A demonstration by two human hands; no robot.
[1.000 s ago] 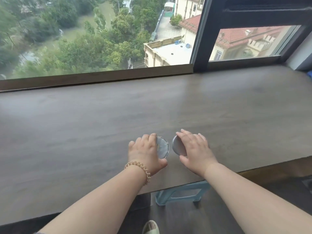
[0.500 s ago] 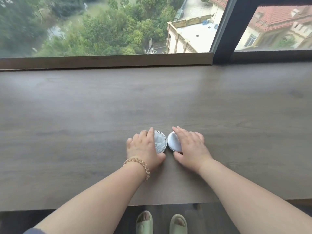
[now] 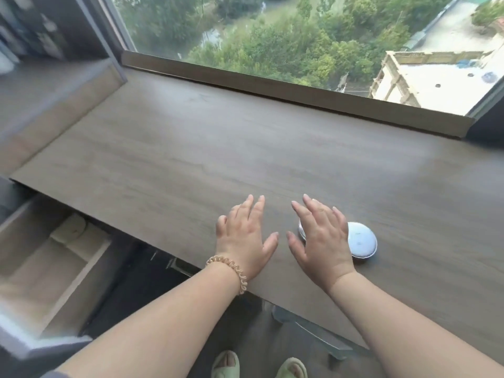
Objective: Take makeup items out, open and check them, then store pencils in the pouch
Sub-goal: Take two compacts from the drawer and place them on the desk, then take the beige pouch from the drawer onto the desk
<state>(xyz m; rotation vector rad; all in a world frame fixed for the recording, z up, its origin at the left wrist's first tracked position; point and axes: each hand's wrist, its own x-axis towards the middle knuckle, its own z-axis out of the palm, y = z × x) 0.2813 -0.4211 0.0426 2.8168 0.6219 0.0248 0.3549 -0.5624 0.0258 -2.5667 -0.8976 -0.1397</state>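
A round pale-blue compact (image 3: 361,242) lies on the grey-brown wooden desk (image 3: 191,159) near its front edge. A second round piece (image 3: 301,231) shows only as a sliver under my right hand. My right hand (image 3: 320,236) hovers flat over it, fingers spread, holding nothing. My left hand (image 3: 245,236), with a beige coil band on the wrist, is spread flat over bare desk to the left of the compact and holds nothing. No pouch or pencils are in view.
An open drawer (image 3: 49,268) with light wooden compartments sits below the desk's left end. A window sill (image 3: 272,85) runs along the desk's back. A pale blue stool (image 3: 313,331) and my slippered feet (image 3: 259,364) are under the desk.
Both hands have let go of the two round pieces and opened flat. The view has swung left, so the open drawer now shows and the compact lies to the right of my hands.
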